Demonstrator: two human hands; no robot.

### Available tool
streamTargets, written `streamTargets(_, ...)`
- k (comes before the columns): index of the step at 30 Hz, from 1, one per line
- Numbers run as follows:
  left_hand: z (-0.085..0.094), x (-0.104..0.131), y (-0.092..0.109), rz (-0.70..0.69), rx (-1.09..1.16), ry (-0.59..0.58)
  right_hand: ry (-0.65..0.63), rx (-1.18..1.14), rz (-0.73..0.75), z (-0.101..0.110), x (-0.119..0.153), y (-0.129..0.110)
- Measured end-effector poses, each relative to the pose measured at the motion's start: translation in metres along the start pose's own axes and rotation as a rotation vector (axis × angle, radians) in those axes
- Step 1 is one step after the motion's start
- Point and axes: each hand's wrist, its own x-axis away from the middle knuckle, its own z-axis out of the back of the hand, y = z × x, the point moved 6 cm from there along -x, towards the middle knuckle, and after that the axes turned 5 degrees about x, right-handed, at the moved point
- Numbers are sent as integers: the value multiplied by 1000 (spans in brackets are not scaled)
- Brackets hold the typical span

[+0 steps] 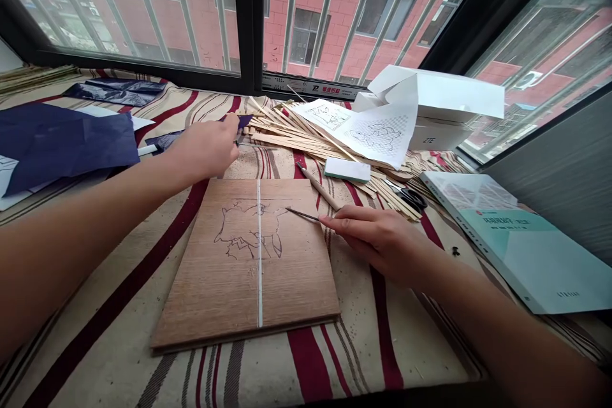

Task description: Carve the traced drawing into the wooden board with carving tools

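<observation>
A wooden board lies on the striped cloth, with a dark line drawing on it and a thin white strip running down its middle. My right hand is closed round a slim dark tool, whose tip is over the upper right of the drawing. Beyond the board's upper left edge, my left hand has its fingers bent beside a small dark blue piece; whether it grips that piece is hidden. A wooden-handled tool rests at the board's upper right edge.
Dark blue sheets lie at the left. Thin wooden strips, printed paper, a white block and black scissors are spread beyond the board. A white box stands behind; a book lies at the right.
</observation>
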Motion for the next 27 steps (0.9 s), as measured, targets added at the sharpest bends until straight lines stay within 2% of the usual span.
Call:
streamTargets(1,-1,12,0,11,28,-3,-7,-12,0,-1,0,0)
streamTargets(5,-12,55,5,16,421,68,13,-7,-7,0,-1,0)
streamTargets(8,-23,69,11,-20,489,94,-8,-3,-4,0,-1,0)
streamTargets(15,-27,66,15,-60,485,46,0,18,-19,0,-2,3)
streamTargets(27,-27,62,20,-115,486,28,-21,16,-63,7,-9,25)
